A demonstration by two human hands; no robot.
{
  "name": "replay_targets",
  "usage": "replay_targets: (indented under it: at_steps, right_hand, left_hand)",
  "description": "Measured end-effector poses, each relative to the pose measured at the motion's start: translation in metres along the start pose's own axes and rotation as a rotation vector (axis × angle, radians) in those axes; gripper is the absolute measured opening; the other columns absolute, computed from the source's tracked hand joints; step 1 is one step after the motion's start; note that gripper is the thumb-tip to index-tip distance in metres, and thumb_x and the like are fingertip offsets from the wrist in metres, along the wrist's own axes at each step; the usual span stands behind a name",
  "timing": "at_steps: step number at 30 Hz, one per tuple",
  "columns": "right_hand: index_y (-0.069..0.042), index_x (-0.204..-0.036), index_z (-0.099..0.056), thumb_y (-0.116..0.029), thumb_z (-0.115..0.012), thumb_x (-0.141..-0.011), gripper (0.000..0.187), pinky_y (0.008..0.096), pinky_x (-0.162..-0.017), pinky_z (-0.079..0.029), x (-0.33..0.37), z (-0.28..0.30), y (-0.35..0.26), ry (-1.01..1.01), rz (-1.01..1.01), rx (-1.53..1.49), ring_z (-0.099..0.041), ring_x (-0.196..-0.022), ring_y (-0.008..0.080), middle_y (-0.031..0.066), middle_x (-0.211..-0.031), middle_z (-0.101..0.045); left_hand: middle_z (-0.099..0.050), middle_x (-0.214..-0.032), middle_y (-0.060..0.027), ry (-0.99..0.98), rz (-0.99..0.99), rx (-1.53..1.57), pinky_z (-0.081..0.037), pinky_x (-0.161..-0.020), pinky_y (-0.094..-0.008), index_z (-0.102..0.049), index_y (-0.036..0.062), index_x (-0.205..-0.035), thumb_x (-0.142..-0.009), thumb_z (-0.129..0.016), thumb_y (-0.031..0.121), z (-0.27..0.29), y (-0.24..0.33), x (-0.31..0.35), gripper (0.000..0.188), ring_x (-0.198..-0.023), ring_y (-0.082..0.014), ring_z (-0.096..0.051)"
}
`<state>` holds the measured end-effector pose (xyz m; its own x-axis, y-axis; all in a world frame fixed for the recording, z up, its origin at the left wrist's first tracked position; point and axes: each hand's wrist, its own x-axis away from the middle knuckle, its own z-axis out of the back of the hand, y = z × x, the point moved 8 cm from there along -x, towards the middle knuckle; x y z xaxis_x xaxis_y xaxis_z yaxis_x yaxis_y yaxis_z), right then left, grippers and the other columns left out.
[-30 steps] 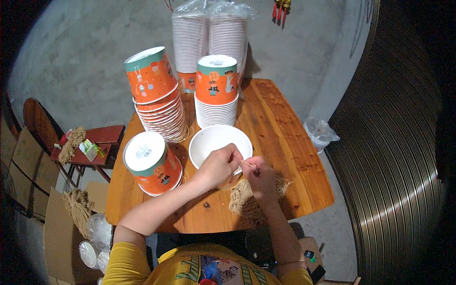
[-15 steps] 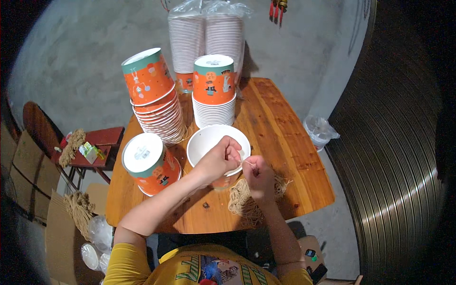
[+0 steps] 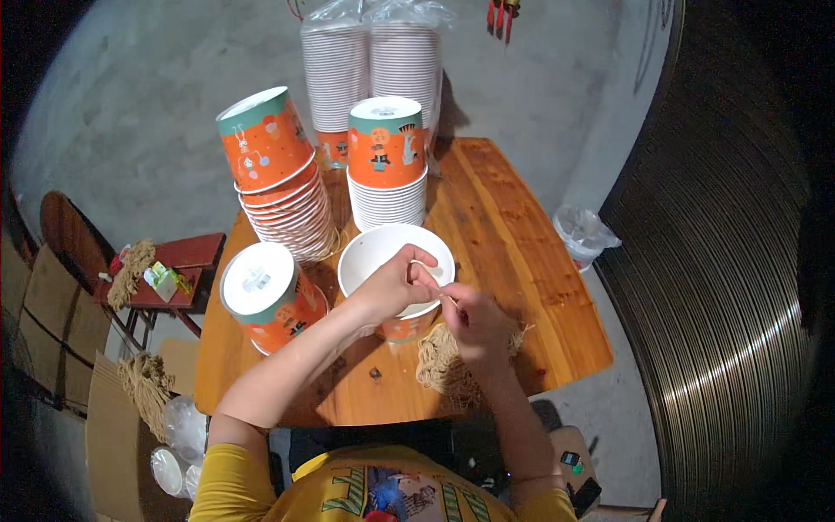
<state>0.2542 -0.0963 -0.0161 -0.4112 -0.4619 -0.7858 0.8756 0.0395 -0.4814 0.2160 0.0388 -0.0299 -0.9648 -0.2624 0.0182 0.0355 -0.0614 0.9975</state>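
My left hand reaches over an upright white-lined paper bucket, its thumb and fingertips pinched together. Close against it, my right hand is also pinched. A thin tan string runs between the two sets of fingertips, just above the bucket's right rim; its knot or end is too small to make out. Beneath my right hand lies a loose heap of the same string, partly covered by the wrist. An upside-down orange and green bucket stands left of my left forearm.
Behind are a leaning bucket stack with string around it, an upright stack and tall bagged stacks. A red bench at left holds a string bundle. A bagged bin stands right of the wooden table.
The fingertips of both hands have come closer together over the rim, and less string shows between them. The whole view has shifted slightly.
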Motion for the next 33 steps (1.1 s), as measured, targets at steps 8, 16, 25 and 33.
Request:
replay_targets:
  at_steps: [8, 16, 25, 33]
  right_hand:
    - [-0.011, -0.091, -0.057, -0.007, -0.067, -0.078, 0.017, 0.0340, -0.050, -0.044, -0.007, 0.000, -0.006, -0.076, -0.035, 0.123, -0.058, -0.059, 0.0229, 0.0081, -0.067, -0.057]
    - [-0.007, -0.088, -0.054, -0.008, -0.060, -0.084, 0.007, 0.0180, -0.054, -0.034, 0.017, -0.029, 0.054, -0.229, -0.725, -0.759, -0.042, -0.059, 0.0018, -0.0072, -0.065, -0.049]
    - [-0.012, -0.085, -0.054, -0.013, -0.058, -0.086, 0.004, 0.0188, -0.039, -0.024, 0.023, -0.030, 0.056, -0.217, -0.826, -0.857, -0.033, -0.044, 0.0019, -0.0081, -0.057, -0.040]
    - [-0.012, -0.085, -0.052, -0.012, -0.056, -0.086, 0.004, 0.0194, -0.041, -0.024, 0.030, -0.028, 0.053, -0.189, -0.984, -1.053, -0.030, -0.046, 0.0034, -0.0069, -0.056, -0.035]
  left_hand:
    - [-0.058, -0.083, -0.0048, 0.002, 0.005, -0.061, -0.045, -0.071, -0.0218, -0.044, -0.0013, -0.113, -0.077, -0.062, -0.001, 0.002, -0.005, -0.001, 0.040, -0.077, -0.0107, -0.056]
    - [-0.053, -0.084, -0.0012, -0.117, -0.041, -0.153, -0.042, -0.075, -0.0205, -0.045, 0.0026, -0.115, -0.082, -0.061, 0.002, -0.018, 0.004, 0.007, 0.037, -0.081, -0.0083, -0.051]
    - [-0.052, -0.078, -0.0025, -0.008, -0.106, -0.440, -0.043, -0.068, -0.0254, -0.047, 0.0030, -0.112, -0.086, -0.057, 0.007, -0.020, 0.009, 0.008, 0.028, -0.074, -0.0101, -0.050]
    - [-0.057, -0.073, -0.0105, 0.026, -0.277, -0.547, -0.047, -0.059, -0.0325, -0.055, -0.0008, -0.090, -0.083, -0.054, 0.007, -0.020, 0.009, 0.007, 0.011, -0.061, -0.0190, -0.059]
